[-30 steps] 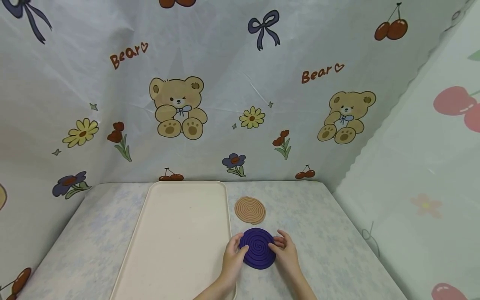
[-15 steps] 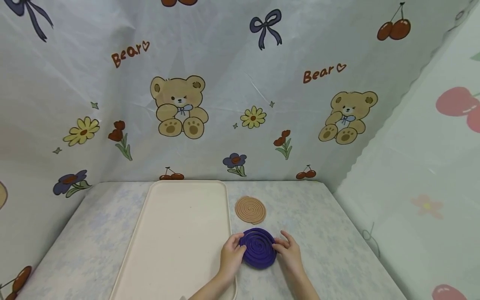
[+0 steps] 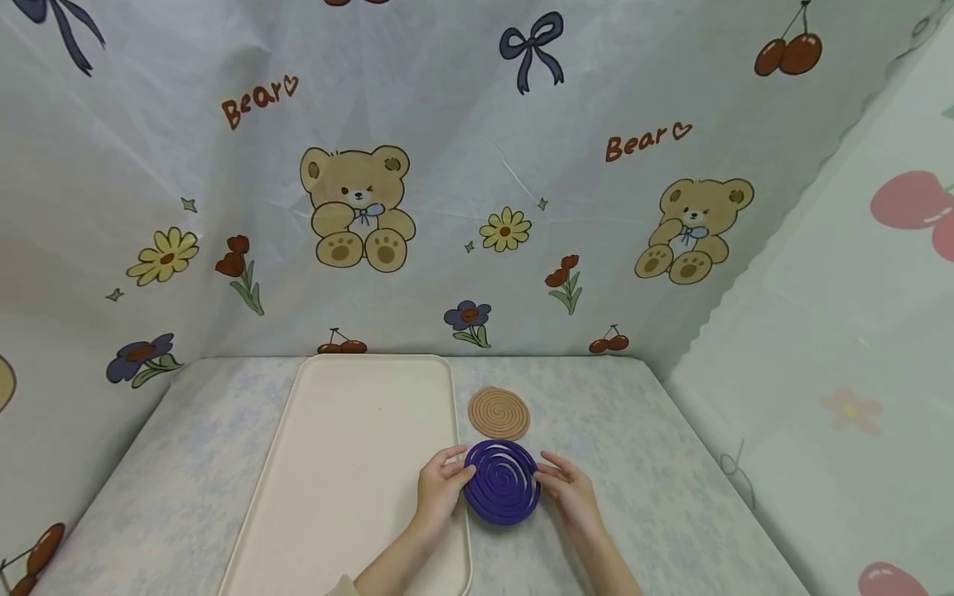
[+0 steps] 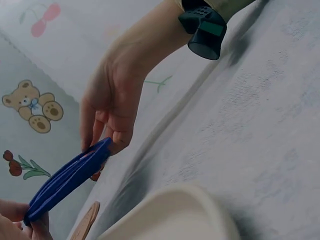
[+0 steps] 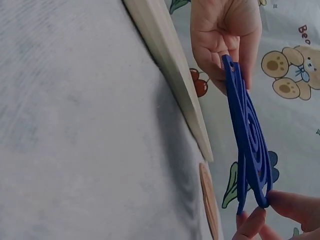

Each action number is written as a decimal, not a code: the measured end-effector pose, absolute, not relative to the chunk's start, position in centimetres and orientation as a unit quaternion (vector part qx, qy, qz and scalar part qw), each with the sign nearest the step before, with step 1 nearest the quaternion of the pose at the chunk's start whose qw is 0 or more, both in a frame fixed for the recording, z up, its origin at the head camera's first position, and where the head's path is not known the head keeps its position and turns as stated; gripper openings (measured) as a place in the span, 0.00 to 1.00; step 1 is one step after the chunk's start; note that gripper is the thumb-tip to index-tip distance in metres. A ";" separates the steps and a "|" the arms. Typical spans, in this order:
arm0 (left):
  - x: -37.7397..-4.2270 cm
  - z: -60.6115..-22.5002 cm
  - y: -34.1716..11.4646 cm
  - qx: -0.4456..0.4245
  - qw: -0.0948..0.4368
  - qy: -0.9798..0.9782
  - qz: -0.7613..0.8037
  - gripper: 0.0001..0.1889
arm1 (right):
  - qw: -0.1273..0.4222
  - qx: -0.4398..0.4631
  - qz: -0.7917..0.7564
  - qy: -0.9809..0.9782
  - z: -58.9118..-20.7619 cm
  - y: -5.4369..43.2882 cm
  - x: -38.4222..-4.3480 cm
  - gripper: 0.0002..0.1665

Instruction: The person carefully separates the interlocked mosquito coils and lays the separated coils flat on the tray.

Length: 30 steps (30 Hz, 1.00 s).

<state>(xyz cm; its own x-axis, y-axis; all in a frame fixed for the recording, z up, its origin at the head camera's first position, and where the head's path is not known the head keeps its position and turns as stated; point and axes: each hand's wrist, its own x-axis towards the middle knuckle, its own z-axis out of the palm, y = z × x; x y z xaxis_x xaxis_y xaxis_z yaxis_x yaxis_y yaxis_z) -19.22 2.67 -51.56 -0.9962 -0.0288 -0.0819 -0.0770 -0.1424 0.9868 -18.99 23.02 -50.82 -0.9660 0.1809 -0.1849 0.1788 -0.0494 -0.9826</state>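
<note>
A dark blue spiral trivet (image 3: pixel 503 483) is held up over the table in the head view, close to the tray's right edge. My left hand (image 3: pixel 440 488) pinches its left rim between thumb and fingers. Across from it, my right hand (image 3: pixel 572 497) pinches the right rim. Both wrist views show the trivet (image 5: pixel 247 132) edge-on, tilted and raised above the tabletop. Its coils have narrow gaps, and one strand stands apart from the rest in the right wrist view. Just behind it lies a tan spiral trivet (image 3: pixel 499 412), flat on the table.
A long cream tray (image 3: pixel 358 463) with a low rim occupies the table left of the hands. The marbled grey-blue tabletop (image 3: pixel 633 463) extends to the right. A bear-print cloth (image 3: pixel 447 165) hangs along the back edge, and a pale printed sheet (image 3: pixel 820 348) borders the right side.
Both hands have shifted slightly left and away from the body with the blue trivet, which now comes nearer the tan one. Light gaps between its coils now show more.
</note>
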 end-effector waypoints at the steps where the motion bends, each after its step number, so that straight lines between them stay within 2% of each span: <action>1: -19.4 -51.4 2.3 -0.043 0.019 0.646 0.762 0.22 | -0.002 -0.129 0.719 -0.682 -50.5 22.8 -19.2 0.31; 10: -20.2 -49.8 -0.4 -0.046 0.031 0.590 0.806 0.24 | -0.031 -0.109 0.763 -0.636 -48.6 20.6 -20.8 0.25; 18: -20.6 -49.5 -2.6 -0.045 -0.011 0.639 0.768 0.22 | -0.019 -0.089 0.754 -0.650 -47.1 18.5 -21.8 0.15; 23: -21.0 -48.7 -4.2 -0.052 -0.041 0.669 0.740 0.20 | -0.012 -0.080 0.741 -0.667 -46.2 17.1 -22.5 0.18; 30: -21.4 -46.8 -6.9 -0.090 -0.030 0.618 0.780 0.22 | -0.015 -0.062 0.759 -0.647 -45.0 14.6 -23.6 0.15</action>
<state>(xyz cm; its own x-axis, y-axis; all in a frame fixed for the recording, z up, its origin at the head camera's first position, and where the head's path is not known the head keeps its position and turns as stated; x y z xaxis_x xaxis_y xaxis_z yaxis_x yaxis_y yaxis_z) -21.42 -6.90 -46.79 -0.9820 -0.1575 -0.1040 -0.0652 -0.2344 0.9699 -23.56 14.60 -45.05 -0.9919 0.0572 -0.1134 0.1029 -0.1613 -0.9815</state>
